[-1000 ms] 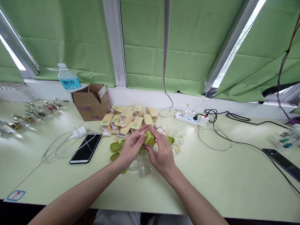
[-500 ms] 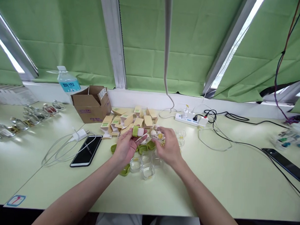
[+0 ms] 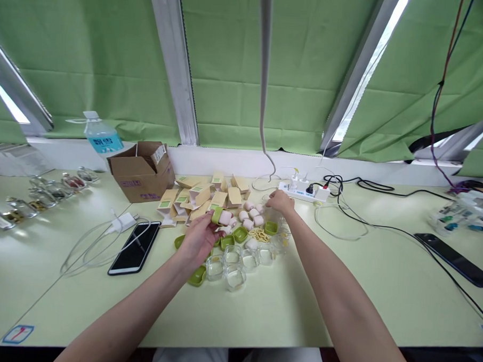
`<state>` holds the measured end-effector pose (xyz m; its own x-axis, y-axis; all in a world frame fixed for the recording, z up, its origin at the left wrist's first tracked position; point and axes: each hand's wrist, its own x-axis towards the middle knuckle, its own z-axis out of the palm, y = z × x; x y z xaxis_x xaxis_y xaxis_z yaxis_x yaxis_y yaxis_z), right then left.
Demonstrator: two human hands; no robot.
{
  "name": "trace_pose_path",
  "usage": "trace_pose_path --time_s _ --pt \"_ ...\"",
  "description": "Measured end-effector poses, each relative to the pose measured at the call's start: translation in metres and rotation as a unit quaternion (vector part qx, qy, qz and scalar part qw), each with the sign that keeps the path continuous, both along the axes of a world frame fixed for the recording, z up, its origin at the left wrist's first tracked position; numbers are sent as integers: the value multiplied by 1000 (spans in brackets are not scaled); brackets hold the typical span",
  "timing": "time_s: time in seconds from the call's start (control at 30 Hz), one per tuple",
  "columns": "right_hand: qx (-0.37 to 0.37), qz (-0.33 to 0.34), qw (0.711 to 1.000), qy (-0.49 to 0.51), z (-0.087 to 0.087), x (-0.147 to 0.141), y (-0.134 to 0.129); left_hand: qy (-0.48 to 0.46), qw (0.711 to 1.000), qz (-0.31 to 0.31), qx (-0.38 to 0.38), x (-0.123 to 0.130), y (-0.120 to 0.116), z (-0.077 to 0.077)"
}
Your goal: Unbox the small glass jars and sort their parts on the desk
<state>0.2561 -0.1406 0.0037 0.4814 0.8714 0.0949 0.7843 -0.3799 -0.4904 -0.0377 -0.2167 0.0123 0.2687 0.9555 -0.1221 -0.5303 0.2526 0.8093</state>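
Observation:
My left hand [image 3: 201, 237] is closed on a small item with a green part and a pale pink part [image 3: 225, 217], above the green cups. My right hand [image 3: 280, 201] reaches to the far side of the pile, fingers pinched at some clear plastic pieces; what they grip is too small to make out. Between the hands lie several pale pink pieces [image 3: 248, 224], green cups [image 3: 240, 234] and yellow bands [image 3: 259, 234]. Clear square containers [image 3: 235, 277] sit nearer me. Small tan and white boxes [image 3: 201, 194] are heaped behind my left hand.
A phone [image 3: 135, 248] and white cable lie left, below an open cardboard box [image 3: 142, 172] and a water bottle [image 3: 103, 134]. Glass bottles [image 3: 43, 195] stand far left. A power strip [image 3: 304, 191], black cables and another phone [image 3: 456, 258] are on the right.
My right hand has moved away from my left, farther back and to the right, uncovering the pink pieces and yellow bands. My left hand still holds the green and pink item.

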Motion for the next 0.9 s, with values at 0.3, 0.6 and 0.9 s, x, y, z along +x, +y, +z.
trace_pose_path --time_s 0.3,0.6,0.9 --pt "374 375 840 -118 5 -78 -101 81 995 -52 7 0 -7 -1" --pt "437 422 775 -176 -2 -109 -137 161 977 -86 115 0 -19 1" --pt "414 353 812 -210 1 -103 -147 254 913 -67 311 -3 -29 0"
